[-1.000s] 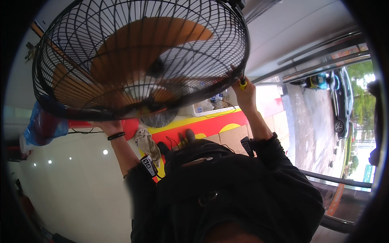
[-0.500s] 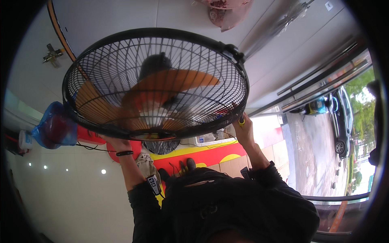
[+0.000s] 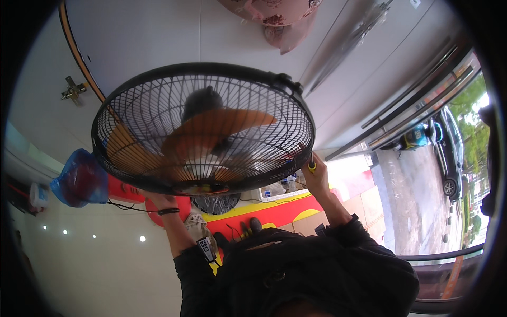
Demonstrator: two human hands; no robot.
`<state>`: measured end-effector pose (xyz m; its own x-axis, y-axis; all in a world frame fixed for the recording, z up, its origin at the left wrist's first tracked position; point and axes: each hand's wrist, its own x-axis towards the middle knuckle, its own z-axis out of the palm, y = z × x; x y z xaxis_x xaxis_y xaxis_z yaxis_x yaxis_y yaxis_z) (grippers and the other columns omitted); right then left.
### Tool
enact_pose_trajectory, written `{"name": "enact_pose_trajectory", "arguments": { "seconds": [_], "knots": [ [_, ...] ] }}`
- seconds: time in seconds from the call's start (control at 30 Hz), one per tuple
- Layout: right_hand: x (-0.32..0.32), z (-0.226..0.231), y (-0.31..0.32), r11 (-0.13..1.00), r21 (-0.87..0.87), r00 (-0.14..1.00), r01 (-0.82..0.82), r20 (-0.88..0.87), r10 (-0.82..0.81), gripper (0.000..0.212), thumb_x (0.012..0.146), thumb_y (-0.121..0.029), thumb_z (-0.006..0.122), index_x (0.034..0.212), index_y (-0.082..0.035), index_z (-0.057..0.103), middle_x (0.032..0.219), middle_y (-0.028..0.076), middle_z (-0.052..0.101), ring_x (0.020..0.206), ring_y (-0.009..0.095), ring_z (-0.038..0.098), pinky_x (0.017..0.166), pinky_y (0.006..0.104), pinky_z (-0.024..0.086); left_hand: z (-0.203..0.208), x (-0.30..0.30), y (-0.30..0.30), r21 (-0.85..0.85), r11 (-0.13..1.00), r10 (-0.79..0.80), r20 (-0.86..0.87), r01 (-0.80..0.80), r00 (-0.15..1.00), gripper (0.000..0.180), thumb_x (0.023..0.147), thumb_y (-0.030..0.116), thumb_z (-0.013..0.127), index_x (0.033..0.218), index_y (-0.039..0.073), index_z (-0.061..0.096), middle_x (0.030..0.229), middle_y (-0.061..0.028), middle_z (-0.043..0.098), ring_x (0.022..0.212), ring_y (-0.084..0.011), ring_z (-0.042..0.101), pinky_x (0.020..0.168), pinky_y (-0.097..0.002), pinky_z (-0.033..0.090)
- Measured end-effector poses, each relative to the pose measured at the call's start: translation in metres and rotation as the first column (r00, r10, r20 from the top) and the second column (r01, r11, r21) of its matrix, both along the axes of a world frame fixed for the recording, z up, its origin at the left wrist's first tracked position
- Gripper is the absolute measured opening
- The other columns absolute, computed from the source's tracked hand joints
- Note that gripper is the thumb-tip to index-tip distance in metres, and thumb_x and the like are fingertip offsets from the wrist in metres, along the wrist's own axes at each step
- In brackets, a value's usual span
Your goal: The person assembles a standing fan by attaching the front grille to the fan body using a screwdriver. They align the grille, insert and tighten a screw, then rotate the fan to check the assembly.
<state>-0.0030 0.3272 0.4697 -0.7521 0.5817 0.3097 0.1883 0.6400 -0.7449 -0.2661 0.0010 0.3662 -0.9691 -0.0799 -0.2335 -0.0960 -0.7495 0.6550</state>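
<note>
A black fan cage (image 3: 200, 67) with orange blades (image 3: 224, 124) and a dark motor housing (image 3: 200, 103) fills the middle of the view, tilted in front of me. My right hand (image 3: 316, 177) is closed at the cage's right lower rim. A tool with a yellow-and-black handle (image 3: 311, 167) sits in that hand, its working end hidden. At the lower left rim is my left hand (image 3: 162, 202), with its fingers out of sight behind the cage.
A blue plastic bag (image 3: 79, 179) and a red box (image 3: 124, 190) are at the left. Below the fan lie a white tray (image 3: 269, 193) with small items and a red-and-yellow mat (image 3: 274, 208). A wall tap (image 3: 73, 91) juts out at upper left. Glass frontage with a parked car (image 3: 448, 158) is at right.
The whole view has shifted, so wall and fan appear lower. The fan looks slightly smaller and less broad. Both hands keep their places at its rim.
</note>
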Motion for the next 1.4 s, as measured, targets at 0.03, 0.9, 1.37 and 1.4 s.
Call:
{"name": "enact_pose_trajectory", "arguments": {
  "seconds": [0.03,0.9,1.37,1.4],
  "knots": [
    [0.000,0.001,-0.001,1.000,-0.016,1.000,0.010,0.011,-0.010,0.028,0.100,-0.011,0.056,0.126,-0.003,0.062,0.100,0.014,0.066,0.083,0.026,0.065,0.075,0.0327,0.050,-0.003,-0.002,-0.001,0.024,1.000,-0.009,0.015,0.008,1.000,0.068,0.101,0.058,0.040,0.149,0.010,0.035,0.144,-0.0117,0.045,0.127,-0.0312,0.051,0.103,-0.0485,0.049],
    [0.003,-0.027,0.020,0.988,-0.154,0.999,0.029,-0.036,-0.035,0.018,0.097,-0.009,0.061,0.109,0.004,0.063,0.095,0.007,0.070,0.087,0.011,0.060,0.080,0.0276,0.050,-0.030,0.013,-0.010,0.009,1.000,-0.029,0.376,0.028,0.926,0.078,0.087,0.084,0.037,0.132,0.024,0.056,0.122,0.0056,0.063,0.100,-0.0135,0.061,0.067,-0.0290,0.052],
    [0.003,-0.025,0.021,0.989,-0.133,0.997,-0.059,-0.066,0.050,0.018,0.099,-0.010,0.058,0.109,0.005,0.060,0.094,0.007,0.069,0.086,0.013,0.061,0.078,0.0278,0.052,-0.038,0.012,-0.007,0.065,0.998,-0.041,0.325,0.021,0.945,0.082,0.090,0.082,0.032,0.137,0.018,0.053,0.121,0.0002,0.066,0.105,-0.0184,0.064,0.078,-0.0345,0.055],
    [0.002,-0.024,0.020,0.990,-0.124,0.996,-0.068,-0.071,0.059,0.018,0.099,-0.011,0.058,0.109,0.005,0.060,0.094,0.007,0.069,0.085,0.013,0.061,0.078,0.0280,0.051,-0.039,0.012,-0.007,0.090,0.996,-0.042,0.277,0.017,0.960,0.080,0.091,0.081,0.032,0.135,0.018,0.054,0.118,0.0003,0.066,0.102,-0.0189,0.064,0.078,-0.0349,0.055]
  ]
}}
